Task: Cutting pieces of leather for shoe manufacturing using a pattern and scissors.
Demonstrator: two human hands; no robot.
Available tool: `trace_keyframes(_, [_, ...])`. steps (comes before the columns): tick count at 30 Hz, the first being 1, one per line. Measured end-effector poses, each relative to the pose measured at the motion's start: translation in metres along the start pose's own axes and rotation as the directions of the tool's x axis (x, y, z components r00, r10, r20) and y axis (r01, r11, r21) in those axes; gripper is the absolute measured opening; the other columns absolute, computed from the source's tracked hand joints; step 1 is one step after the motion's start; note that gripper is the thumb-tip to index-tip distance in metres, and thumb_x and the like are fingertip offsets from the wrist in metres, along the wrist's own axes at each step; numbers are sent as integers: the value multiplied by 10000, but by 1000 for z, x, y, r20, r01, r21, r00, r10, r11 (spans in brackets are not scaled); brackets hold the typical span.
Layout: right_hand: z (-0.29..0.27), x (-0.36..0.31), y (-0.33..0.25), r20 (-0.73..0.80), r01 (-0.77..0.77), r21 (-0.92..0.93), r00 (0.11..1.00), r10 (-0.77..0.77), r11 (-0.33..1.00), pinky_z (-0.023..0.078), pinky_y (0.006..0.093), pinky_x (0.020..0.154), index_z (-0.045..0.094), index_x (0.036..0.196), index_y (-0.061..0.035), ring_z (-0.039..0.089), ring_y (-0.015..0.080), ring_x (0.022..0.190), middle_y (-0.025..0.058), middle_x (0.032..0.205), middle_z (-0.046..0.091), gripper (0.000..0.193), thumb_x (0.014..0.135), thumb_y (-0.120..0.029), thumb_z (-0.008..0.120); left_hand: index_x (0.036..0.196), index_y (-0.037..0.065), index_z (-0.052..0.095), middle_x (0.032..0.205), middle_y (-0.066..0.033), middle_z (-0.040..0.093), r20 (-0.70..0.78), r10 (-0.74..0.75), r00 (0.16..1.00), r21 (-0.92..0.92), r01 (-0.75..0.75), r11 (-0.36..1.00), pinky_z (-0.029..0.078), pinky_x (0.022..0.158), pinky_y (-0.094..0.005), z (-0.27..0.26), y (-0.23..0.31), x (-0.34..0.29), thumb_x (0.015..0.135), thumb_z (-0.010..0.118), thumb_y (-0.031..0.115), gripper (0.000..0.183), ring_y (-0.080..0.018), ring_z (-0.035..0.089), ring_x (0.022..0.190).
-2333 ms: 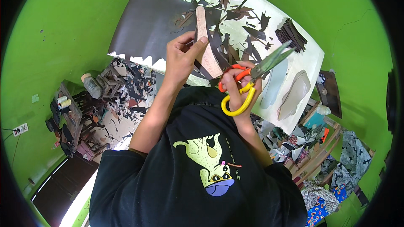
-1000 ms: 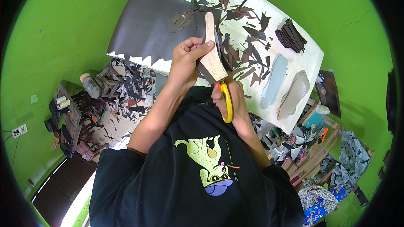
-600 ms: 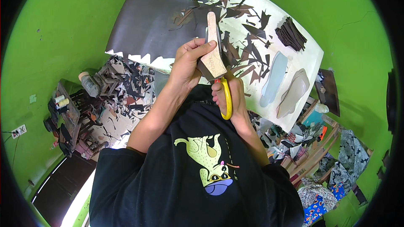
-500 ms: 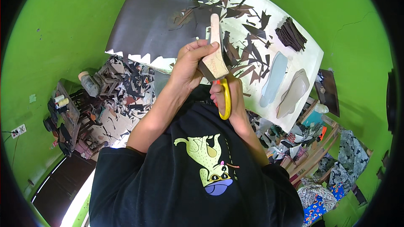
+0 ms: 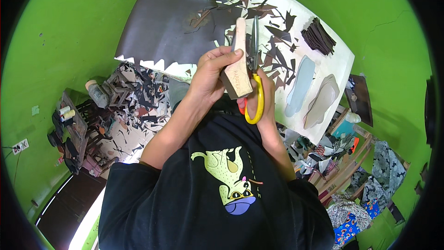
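My left hand [image 5: 210, 74] grips a pale beige template [image 5: 241, 76], narrow at the far end and broader near me, with the thumb pressed on its face. A dark brown piece of sheet [image 5: 231, 86] lies against the template's underside and shows along its left edge. In my right hand [image 5: 266, 99] are scissors [image 5: 259, 97] with yellow and red handles, the fingers partly hidden behind them. Their blades point away from me, close along the template's right side. Both hands are raised over the near edge of the white table [image 5: 296, 125].
A large dark brown sheet [image 5: 162, 25] with a jagged near edge covers the table's left. Dark offcuts [image 5: 277, 58] are strewn mid-table. To the right sit a stack of dark pieces [image 5: 318, 37], a bluish sole-shaped template [image 5: 301, 85] and greyish ones [image 5: 322, 102]. Scraps [image 5: 148, 97] litter the floor.
The scissors have swung into view, blades now showing to the right of the template. The template and my left hand have shifted slightly right and nearer; my right hand has moved right.
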State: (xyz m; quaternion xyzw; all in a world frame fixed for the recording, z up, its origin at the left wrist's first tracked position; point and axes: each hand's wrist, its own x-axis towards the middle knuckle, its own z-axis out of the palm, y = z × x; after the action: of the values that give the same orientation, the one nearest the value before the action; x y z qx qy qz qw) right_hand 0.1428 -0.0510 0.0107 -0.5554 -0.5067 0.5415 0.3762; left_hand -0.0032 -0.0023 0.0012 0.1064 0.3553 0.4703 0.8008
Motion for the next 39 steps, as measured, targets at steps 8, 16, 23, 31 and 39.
trace_keyframes(8, [12, 2, 13, -124, 116, 489, 990, -63, 864, 515, 235, 669, 536, 1201, 25, 648, 122, 737, 87, 839, 657, 472, 805, -79, 771, 979, 46, 651, 846, -19, 687, -106, 187, 977, 139, -172, 975, 534, 683, -248, -9, 2, 7, 928, 689, 127, 104, -90, 653, 734])
trace_keyframes(16, [-2, 22, 15, -463, 249, 534, 886, 34, 808, 505, 272, 805, 476, 1237, -20, 637, 151, 865, 141, 1010, 649, 435, 845, 9, 662, 1008, 28, 644, 856, -17, 659, -43, 263, 964, 367, -229, 902, 513, 696, -235, -24, 3, 0, 887, 667, 47, 125, -84, 600, 743])
trace_keyframes(23, [-14, 47, 16, -564, 266, 466, 824, 51, 844, 498, 280, 772, 507, 1208, -21, 619, 162, 845, 137, 1003, 613, 446, 789, 32, 651, 1077, 7, 658, 927, -76, 704, -42, 255, 966, 395, -218, 892, 540, 732, -257, -18, -15, -8, 867, 707, 12, 216, -125, 672, 833])
trace_keyframes(31, [-29, 70, 7, -485, 220, 212, 870, -93, 952, 462, 223, 662, 555, 1135, 45, 584, 87, 697, 53, 801, 634, 417, 740, 22, 687, 1080, -21, 666, 906, -95, 724, 87, 56, 995, 539, -94, 837, 544, 734, -262, -29, -12, -4, 855, 728, -51, 235, -129, 687, 834])
trace_keyframes(39, [-28, 72, -5, -302, 208, 170, 941, -150, 963, 452, 226, 588, 566, 1131, 42, 561, 79, 625, 28, 737, 609, 429, 770, -78, 762, 1196, -36, 620, 959, -81, 717, 147, -15, 989, 506, -62, 860, 572, 721, -260, -22, -5, 1, 823, 744, -78, 395, -117, 684, 806])
